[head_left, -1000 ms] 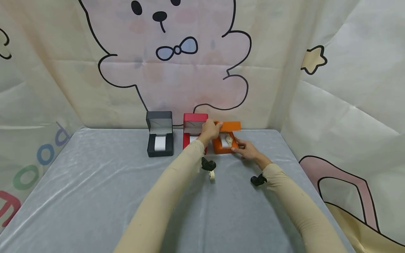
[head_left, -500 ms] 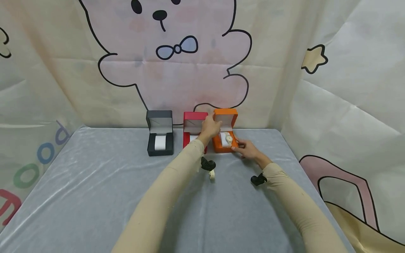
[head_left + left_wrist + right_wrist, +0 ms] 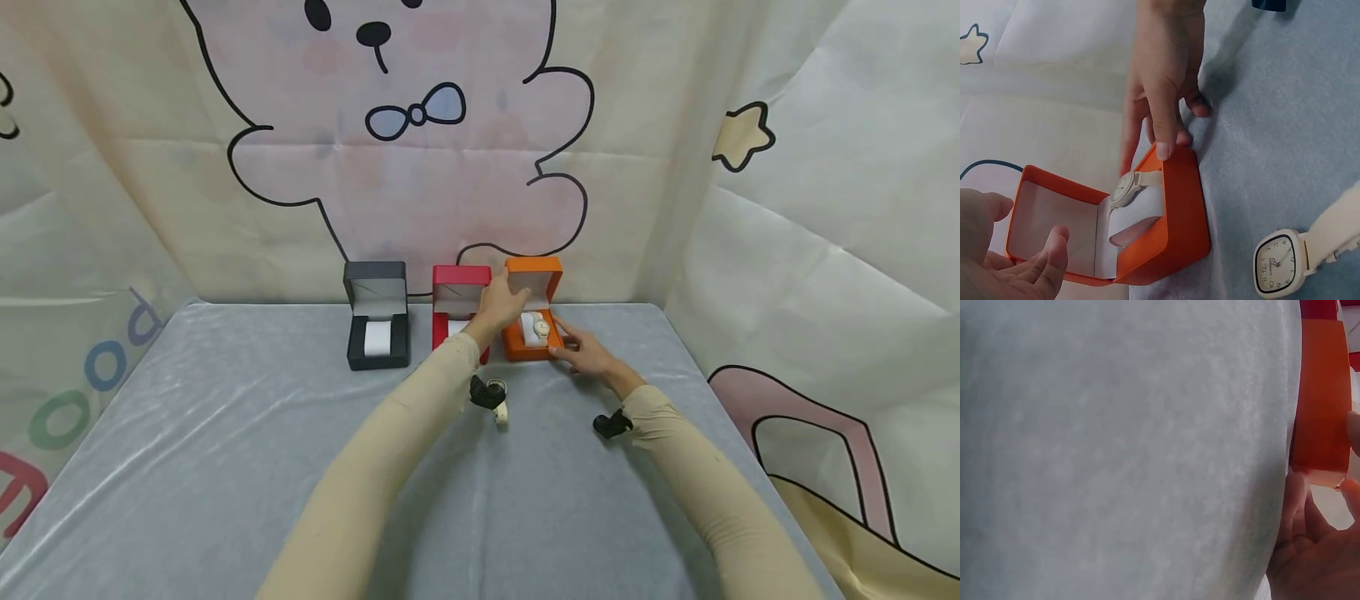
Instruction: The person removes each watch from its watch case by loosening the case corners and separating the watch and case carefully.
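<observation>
An orange watch box [image 3: 531, 353] stands with its lid raised at the back of the table. A cream watch [image 3: 1125, 190] is wrapped round its white cushion [image 3: 1140, 215]. My left hand [image 3: 501, 305] is at the box's raised lid, fingers loosely spread; in the left wrist view, thumb and fingers [image 3: 1054, 256] show beside the lid, seemingly apart from it. My right hand [image 3: 588, 353] holds the box at its right front corner, thumb on the front edge and fingers along the side. A second cream watch [image 3: 1280, 264] lies on the cloth below my left wrist.
A red watch box [image 3: 461, 276], lid up, stands left of the orange one, partly hidden by my left hand. Farther left is a dark grey watch box [image 3: 378, 363], lid up, with a white cushion. A printed curtain [image 3: 420, 200] rises behind the table [image 3: 247, 467].
The orange box's lid has swung up from partly lowered to fully raised. My left hand has come off the lid's edge, fingers loosening. My right hand stays at the box's corner.
</observation>
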Tool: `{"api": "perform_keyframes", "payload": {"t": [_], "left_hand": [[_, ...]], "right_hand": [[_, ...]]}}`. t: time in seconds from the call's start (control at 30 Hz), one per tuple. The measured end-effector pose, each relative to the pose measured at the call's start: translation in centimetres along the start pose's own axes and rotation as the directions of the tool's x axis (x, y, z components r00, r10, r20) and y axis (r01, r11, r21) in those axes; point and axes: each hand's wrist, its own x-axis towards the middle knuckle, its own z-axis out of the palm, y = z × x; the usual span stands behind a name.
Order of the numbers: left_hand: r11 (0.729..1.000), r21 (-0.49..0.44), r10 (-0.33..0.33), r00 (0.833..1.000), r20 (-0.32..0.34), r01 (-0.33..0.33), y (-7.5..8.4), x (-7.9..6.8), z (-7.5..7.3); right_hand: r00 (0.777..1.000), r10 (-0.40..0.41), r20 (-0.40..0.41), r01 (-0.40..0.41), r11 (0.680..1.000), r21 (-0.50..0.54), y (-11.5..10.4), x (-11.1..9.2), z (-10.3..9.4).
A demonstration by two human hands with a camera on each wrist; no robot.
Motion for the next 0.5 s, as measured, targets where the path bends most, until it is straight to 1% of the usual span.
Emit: {"api": "perform_keyframes", "payload": {"t": [0.3, 0.5], "left_hand": [[0.999, 0.031, 0.031, 0.999, 0.006, -0.031, -0.35, -0.41, -0.29], [0.997, 0.038, 0.069, 0.998, 0.002, -0.069, -0.59, -0.61, -0.20]], "right_hand": [[1.000, -0.018, 0.000, 0.018, 1.000, 0.019, 0.29, -0.10, 0.06], [0.999, -0.033, -0.001, 0.033, 0.999, 0.044, 0.65, -0.13, 0.07]]}}
